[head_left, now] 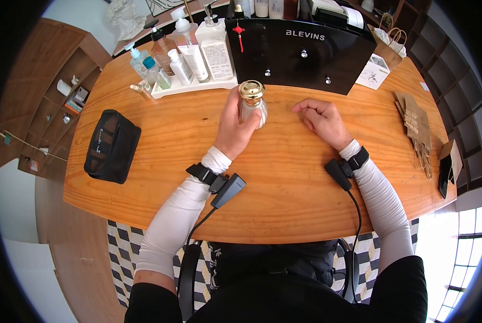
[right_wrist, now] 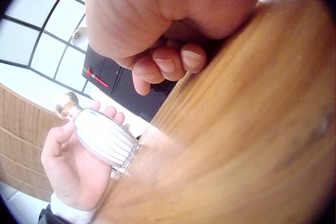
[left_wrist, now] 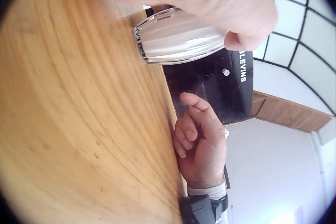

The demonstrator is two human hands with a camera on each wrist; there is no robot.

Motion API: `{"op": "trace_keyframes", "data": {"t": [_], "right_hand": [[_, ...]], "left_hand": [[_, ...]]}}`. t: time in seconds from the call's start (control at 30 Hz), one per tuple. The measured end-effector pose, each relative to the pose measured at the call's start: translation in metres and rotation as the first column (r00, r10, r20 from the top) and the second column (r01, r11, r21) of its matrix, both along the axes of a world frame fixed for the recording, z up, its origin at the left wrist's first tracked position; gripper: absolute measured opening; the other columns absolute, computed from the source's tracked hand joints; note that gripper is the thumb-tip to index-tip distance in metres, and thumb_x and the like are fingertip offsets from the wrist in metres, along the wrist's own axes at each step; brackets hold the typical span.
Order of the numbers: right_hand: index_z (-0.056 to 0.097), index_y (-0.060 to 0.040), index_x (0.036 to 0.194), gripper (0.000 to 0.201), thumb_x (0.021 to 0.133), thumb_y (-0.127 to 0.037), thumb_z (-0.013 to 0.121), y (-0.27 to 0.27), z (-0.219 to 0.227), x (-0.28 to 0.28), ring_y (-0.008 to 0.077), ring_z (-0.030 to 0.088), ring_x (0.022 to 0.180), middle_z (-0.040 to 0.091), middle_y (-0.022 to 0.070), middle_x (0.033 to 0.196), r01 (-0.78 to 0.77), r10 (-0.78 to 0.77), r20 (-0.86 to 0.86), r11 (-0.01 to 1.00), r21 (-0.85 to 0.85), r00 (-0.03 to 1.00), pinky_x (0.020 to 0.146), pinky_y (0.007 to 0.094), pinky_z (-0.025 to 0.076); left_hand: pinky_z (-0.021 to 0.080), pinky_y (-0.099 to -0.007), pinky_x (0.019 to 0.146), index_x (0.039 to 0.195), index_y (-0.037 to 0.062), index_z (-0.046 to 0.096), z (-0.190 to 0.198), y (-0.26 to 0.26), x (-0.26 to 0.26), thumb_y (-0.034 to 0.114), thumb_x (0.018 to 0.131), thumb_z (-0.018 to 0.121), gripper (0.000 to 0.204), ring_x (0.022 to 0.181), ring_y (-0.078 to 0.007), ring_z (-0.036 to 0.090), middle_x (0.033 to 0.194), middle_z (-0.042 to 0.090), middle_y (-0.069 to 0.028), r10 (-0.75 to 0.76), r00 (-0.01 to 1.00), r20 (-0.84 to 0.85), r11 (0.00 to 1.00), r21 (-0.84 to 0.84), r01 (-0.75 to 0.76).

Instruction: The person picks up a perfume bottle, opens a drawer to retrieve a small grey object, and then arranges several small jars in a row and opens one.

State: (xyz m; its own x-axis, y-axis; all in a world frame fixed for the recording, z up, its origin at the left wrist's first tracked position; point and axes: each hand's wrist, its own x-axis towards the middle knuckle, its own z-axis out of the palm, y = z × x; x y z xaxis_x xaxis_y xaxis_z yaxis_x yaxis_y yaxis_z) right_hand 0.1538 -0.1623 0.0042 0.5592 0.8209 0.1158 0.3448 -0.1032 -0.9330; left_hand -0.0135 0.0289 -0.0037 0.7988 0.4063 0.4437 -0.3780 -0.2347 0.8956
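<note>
A ribbed glass perfume bottle with a round gold cap is gripped in my left hand, thumb on the near side and fingers around the back. In the right wrist view the perfume bottle leans a little, its base close over the wooden table. My right hand rests on the tabletop to the right of the bottle and holds nothing. Its fingers hang loosely curled, with the index finger reaching toward the bottle.
A black case lies on the table at left. Several pump bottles and tubes stand on a white tray behind my left hand. A black drawer box fills the back. Folded kraft bags lie at right.
</note>
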Motion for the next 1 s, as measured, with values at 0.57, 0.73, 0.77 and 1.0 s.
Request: {"op": "trace_keyframes", "data": {"t": [0.57, 0.73, 0.77, 1.0], "right_hand": [[0.073, -0.0002, 0.106, 0.026, 0.096, -0.007, 0.050, 0.000, 0.003, -0.002, 0.0046, 0.044, 0.056, 0.052, -0.0026, 0.061, 0.009, -0.010, -0.008, 1.000, -0.019, 1.000, 0.053, 0.0246, 0.039], [0.073, -0.0003, 0.107, 0.026, 0.096, -0.008, 0.050, 0.001, 0.002, 0.000, 0.0048, 0.044, 0.055, 0.052, -0.0025, 0.061, 0.008, -0.008, 0.014, 1.000, -0.015, 1.000, 0.052, 0.0251, 0.039], [0.073, -0.0003, 0.107, 0.026, 0.096, -0.008, 0.050, 0.001, 0.002, 0.000, 0.0048, 0.044, 0.055, 0.052, -0.0025, 0.061, 0.008, -0.008, 0.015, 1.000, -0.015, 1.000, 0.052, 0.0251, 0.039], [0.073, 0.0002, 0.107, 0.027, 0.096, -0.008, 0.050, 0.001, 0.006, -0.003, 0.0050, 0.044, 0.056, 0.051, -0.0025, 0.061, 0.011, -0.011, 0.012, 1.000, -0.028, 1.000, 0.053, 0.0252, 0.039]], "left_hand": [[0.048, -0.0328, 0.098, 0.138, 0.0000, 0.043, 0.003, -0.001, -0.004, -0.004, 0.085, 0.043, 0.053, 0.110, -0.0163, 0.057, 0.130, 0.056, -0.0114, -0.071, 0.997, -0.029, 0.997, -0.014, 0.070], [0.049, -0.0325, 0.098, 0.139, 0.0010, 0.041, -0.003, 0.002, -0.001, -0.009, 0.081, 0.043, 0.059, 0.111, -0.0162, 0.057, 0.130, 0.055, -0.0107, -0.070, 0.997, -0.022, 0.998, 0.006, 0.070], [0.049, -0.0324, 0.098, 0.140, 0.0012, 0.041, -0.004, 0.002, 0.000, -0.011, 0.080, 0.045, 0.061, 0.111, -0.0161, 0.057, 0.130, 0.055, -0.0104, -0.068, 0.997, -0.024, 0.998, 0.004, 0.069], [0.048, -0.0334, 0.102, 0.140, 0.0019, 0.041, -0.006, 0.002, 0.003, -0.012, 0.078, 0.054, 0.065, 0.117, -0.0178, 0.057, 0.130, 0.054, -0.0093, -0.004, 0.999, -0.042, 0.997, 0.082, 0.008]]}}
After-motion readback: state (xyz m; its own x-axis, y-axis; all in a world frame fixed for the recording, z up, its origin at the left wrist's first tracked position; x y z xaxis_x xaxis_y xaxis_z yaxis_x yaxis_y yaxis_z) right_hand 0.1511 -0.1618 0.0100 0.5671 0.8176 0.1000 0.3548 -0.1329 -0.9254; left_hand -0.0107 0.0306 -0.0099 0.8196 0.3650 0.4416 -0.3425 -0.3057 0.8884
